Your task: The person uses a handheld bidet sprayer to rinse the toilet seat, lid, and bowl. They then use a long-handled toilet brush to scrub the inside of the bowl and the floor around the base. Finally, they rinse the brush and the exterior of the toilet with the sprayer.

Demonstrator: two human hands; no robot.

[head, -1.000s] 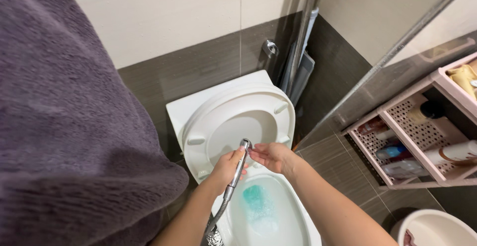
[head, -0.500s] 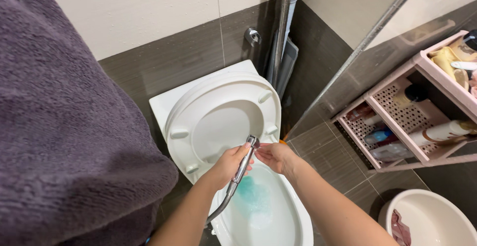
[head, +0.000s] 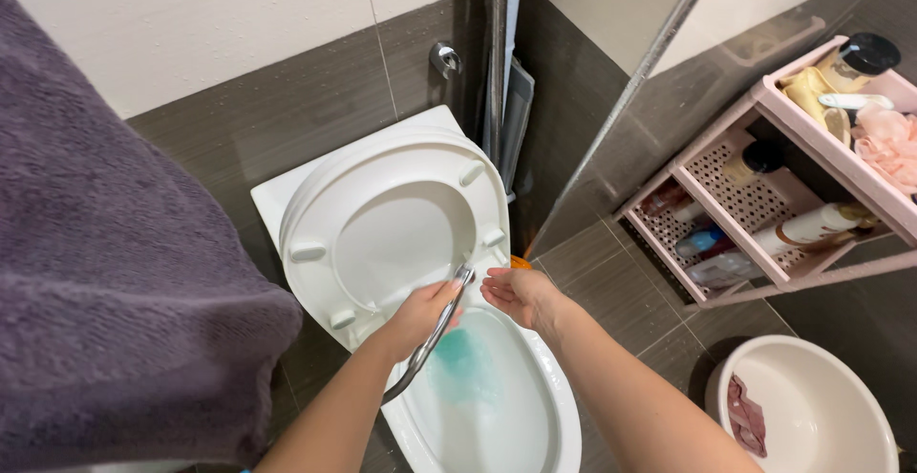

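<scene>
A white toilet (head: 535,435) stands against the dark tiled wall with its seat and lid (head: 401,215) raised. Blue-green liquid (head: 468,368) lies in the bowl. My left hand (head: 420,315) is closed around a metal spray handle (head: 441,325) whose nozzle points up toward the raised seat; its hose runs down past my forearm. My right hand (head: 516,293) hovers just to the right of the nozzle, palm up, fingers apart, holding nothing.
A purple-grey towel (head: 115,282) fills the left side. A pink shelf rack (head: 783,177) with bottles and jars stands on the right, a white basin (head: 812,406) with a red cloth at the bottom right. A metal pipe (head: 497,53) runs up the corner.
My right hand has come off the spray handle and opened beside it. The view has shifted, so the toilet and hands sit lower and further left in the frame.
</scene>
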